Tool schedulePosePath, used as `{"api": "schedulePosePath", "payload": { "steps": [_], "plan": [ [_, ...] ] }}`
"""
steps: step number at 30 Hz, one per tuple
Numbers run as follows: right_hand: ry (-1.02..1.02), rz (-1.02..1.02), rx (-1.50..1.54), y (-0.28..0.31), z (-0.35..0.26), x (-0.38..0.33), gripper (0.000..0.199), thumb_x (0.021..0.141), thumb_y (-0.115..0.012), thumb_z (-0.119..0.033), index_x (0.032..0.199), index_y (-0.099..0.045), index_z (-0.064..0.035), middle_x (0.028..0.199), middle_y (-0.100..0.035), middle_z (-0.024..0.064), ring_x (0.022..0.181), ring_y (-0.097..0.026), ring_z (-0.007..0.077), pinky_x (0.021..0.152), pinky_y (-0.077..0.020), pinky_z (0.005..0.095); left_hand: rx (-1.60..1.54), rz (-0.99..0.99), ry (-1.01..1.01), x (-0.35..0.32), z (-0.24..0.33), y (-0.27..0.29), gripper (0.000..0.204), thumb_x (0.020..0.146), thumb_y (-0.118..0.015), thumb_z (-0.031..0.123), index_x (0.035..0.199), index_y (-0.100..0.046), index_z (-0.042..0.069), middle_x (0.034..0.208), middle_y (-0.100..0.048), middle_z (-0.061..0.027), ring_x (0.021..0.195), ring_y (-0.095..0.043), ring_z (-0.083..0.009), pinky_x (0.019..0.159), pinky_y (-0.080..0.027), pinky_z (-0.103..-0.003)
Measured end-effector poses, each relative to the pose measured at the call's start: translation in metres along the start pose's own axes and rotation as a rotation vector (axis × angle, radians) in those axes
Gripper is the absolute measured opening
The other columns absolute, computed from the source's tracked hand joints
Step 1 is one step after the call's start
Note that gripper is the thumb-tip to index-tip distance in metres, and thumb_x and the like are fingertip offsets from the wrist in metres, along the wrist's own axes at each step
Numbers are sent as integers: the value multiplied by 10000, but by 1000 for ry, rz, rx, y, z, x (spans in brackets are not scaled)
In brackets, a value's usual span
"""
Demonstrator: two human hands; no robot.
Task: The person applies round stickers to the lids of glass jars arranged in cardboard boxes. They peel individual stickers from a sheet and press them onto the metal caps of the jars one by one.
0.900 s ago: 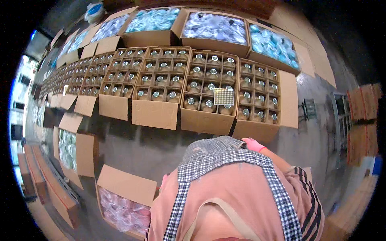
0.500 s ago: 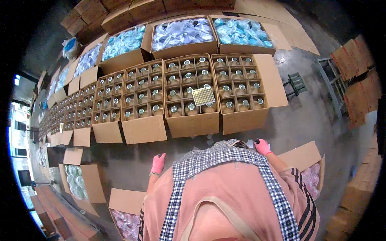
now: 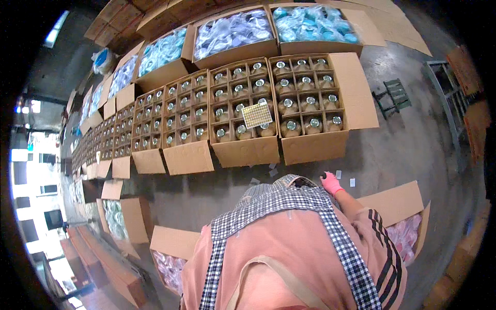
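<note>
My right hand [image 3: 331, 184], in a pink glove, hangs low beside my checked apron [image 3: 274, 199]. Its fingers are curled about something small and dark that I cannot make out. Out of view is my left hand. In front of me, a divided carton of bottles [image 3: 243, 150] holds glass bottles with pale round tops, one to each cell. A sheet of small round yellowish stickers [image 3: 257, 115] lies across the tops of its near right bottles. To its right, touching, stands another open carton of bottles [image 3: 315, 147] with a flap folded outward.
More bottle cartons [image 3: 188, 160] run off to the left. Behind them stand boxes of bagged blue and lilac items [image 3: 235, 33]. Boxes of bagged pink items flank me, right [image 3: 403, 235] and left [image 3: 170, 268]. A green stool [image 3: 395, 98], a metal rack [image 3: 449, 108] and paper scraps [image 3: 352, 182] are on the right.
My left hand has gone out of view behind my body. The right hand has shifted slightly left and up in the picture. The view has turned a little; cartons and sticker sheet stay put.
</note>
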State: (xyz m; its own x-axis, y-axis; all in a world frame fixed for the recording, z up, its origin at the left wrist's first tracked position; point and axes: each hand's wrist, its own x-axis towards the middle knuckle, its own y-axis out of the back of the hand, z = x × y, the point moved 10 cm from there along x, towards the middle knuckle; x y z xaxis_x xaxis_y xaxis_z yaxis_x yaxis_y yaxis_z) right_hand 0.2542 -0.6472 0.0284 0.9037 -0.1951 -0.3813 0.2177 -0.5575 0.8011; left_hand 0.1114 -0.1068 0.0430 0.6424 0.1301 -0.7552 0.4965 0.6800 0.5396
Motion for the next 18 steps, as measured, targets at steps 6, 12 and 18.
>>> {"api": "schedulePosePath", "payload": {
  "steps": [6, 12, 18],
  "plan": [
    [-180, -278, 33, 9, 54, 42, 277, 744, -519, -262, 872, -576, -23, 897, -577, 192, 869, -542, 339, 757, -433, 391, -40, 27, 118, -47, -7, -20, 294, 768, -510, 286, 879, -557, 18, 807, -574, -159, 811, -537, -296, 691, -420, -372],
    [-98, -334, 80, 0, 34, 82, 310, 738, -528, -271, 889, -566, -4, 934, -556, 217, 910, -517, 351, 783, -416, 395, -30, 27, 149, -58, -3, -37, 306, 765, -504, 290, 912, -555, 26, 847, -573, -170, 855, -531, -307, 724, -419, -382],
    [85, -544, 252, -5, -43, 57, 307, 752, -526, -290, 932, -556, -43, 934, -564, 187, 880, -530, 332, 750, -396, 391, 49, 83, 136, -56, 18, -9, 322, 763, -499, 295, 944, -554, 35, 887, -572, -181, 899, -526, -318, 757, -418, -391]
  ]
}}
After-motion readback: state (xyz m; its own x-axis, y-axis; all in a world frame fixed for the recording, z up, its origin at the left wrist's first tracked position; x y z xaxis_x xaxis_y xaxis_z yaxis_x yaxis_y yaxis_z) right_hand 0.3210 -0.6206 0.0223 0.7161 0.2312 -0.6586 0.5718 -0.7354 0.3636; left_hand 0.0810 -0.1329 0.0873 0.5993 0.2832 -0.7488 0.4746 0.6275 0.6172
